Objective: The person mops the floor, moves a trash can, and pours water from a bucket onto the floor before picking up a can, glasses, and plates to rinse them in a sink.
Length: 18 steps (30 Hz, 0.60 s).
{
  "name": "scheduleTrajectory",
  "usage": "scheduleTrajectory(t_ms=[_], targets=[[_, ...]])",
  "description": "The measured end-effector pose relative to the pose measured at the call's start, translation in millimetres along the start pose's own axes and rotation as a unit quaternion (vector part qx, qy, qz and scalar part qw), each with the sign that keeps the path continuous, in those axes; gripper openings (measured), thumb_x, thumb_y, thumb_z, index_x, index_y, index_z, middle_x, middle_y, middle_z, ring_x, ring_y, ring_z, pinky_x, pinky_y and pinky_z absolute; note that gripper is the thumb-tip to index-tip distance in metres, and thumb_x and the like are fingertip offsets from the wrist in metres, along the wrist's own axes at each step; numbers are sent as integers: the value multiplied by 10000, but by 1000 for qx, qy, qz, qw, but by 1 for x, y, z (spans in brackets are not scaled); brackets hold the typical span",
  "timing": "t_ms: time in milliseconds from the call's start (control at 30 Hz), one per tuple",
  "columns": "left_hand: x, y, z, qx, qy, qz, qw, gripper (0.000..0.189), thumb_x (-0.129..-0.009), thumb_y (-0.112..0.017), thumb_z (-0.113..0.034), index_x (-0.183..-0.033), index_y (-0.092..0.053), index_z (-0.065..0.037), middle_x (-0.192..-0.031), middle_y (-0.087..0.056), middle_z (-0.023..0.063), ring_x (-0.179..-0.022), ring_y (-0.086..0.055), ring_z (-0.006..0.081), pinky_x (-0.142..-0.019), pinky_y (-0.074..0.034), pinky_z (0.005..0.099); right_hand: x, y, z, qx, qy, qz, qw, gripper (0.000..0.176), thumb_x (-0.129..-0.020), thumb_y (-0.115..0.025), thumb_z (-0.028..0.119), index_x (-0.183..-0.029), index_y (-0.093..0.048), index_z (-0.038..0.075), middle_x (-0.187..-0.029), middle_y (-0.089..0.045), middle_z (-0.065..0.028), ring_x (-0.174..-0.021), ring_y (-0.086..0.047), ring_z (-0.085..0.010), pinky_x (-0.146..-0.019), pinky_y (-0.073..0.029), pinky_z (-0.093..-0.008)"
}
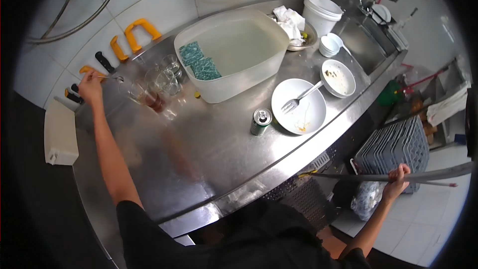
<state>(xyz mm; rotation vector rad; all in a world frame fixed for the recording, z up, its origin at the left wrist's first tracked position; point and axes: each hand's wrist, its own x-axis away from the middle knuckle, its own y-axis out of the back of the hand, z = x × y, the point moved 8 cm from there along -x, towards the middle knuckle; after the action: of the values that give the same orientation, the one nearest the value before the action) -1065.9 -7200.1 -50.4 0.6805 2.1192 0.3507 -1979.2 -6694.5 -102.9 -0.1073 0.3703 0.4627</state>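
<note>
My left hand is raised at the left end of the steel counter, its fingers pinched on the thin handle of a small spoon. The spoon's end points right, over several clear drinking glasses; one glass holds some reddish-brown liquid. Yellow- and black-handled tools stand along the wall close by that hand. Far to the right, off the counter, my right hand is wrapped round a long grey bar.
A plastic tub of water holds green scouring pads. Nearby are a drink can, a white plate with a fork, a soiled bowl, a white bucket and a sink. Grey racks stand below right.
</note>
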Motion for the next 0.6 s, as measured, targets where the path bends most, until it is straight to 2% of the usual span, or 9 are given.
scheduleTrajectory(t_ms=[67,167,200,267,300,400,467,567,600], targets=[[-4,12,-34,173,14,-3,985,219,-859,-668,-78,-1055,-691,16,-895,-709,99,-815,-664,158,-737,-538,264,1,1,-1,-13,-8,-15,1000,166,-876,-645,140,-934,-574,2,-586,-431,8,-504,-390,-72,-507,-358,-238],[24,6,-121,285,-32,51,957,236,-870,-668,-67,-1069,-667,58,-920,-698,113,-799,-658,152,-735,-539,244,-1,-1,1,-27,0,-15,1000,164,-869,-651,131,-933,-578,-2,-586,-437,5,-500,-398,-76,-507,-360,-236],[42,-3,-150,340,-30,53,939,229,-865,-676,-78,-1060,-677,41,-868,-698,90,-785,-651,110,-683,-520,221,-2,-3,1,-32,6,-10,999,164,-866,-653,127,-933,-579,-3,-586,-441,4,-500,-404,-78,-507,-362,-235],[90,-16,-214,287,-19,87,954,217,-852,-683,-65,-1038,-682,45,-891,-697,95,-763,-661,142,-707,-532,241,-4,-1,1,1,4,-19,1000,167,-860,-658,121,-935,-588,-10,-594,-471,-5,-507,-443,-88,-509,-376,-233],[109,-30,-235,327,-27,98,940,202,-844,-690,-71,-1016,-693,36,-843,-695,80,-736,-651,120,-685,-523,231,-3,0,0,0,0,-18,1000,168,-858,-660,121,-936,-591,-11,-597,-479,-9,-510,-453,-91,-510,-379,-232],[165,-86,-280,349,-33,155,924,200,-843,-671,-40,-1023,-687,47,-818,-695,74,-747,-660,127,-661,-525,228,-1,5,6,-14,3,-8,1000,150,-860,-654,96,-934,-592,-18,-603,-488,-15,-509,-460,-93,-511,-383,-231],[192,-129,-287,388,-1,189,902,216,-820,-694,-95,-986,-693,43,-797,-707,110,-729,-671,153,-701,-526,283,-2,15,3,-35,7,-1,999,137,-861,-651,80,-932,-592,-20,-604,-485,-17,-507,-457,-92,-510,-382,-233],[229,-139,-312,200,-75,211,954,283,-819,-694,-141,-1045,-677,29,-924,-711,174,-797,-694,225,-782,-519,340,-9,39,0,-61,10,4,998,126,-866,-643,61,-937,-586,-25,-609,-474,-16,-497,-428,-84,-505,-382,-239],[242,-135,-319,195,-94,204,955,324,-818,-697,-155,-1083,-661,28,-1003,-691,179,-843,-688,224,-814,-510,336,-11,48,0,-68,10,8,998,125,-868,-642,61,-938,-586,-26,-611,-473,-17,-494,-422,-83,-505,-383,-239]])
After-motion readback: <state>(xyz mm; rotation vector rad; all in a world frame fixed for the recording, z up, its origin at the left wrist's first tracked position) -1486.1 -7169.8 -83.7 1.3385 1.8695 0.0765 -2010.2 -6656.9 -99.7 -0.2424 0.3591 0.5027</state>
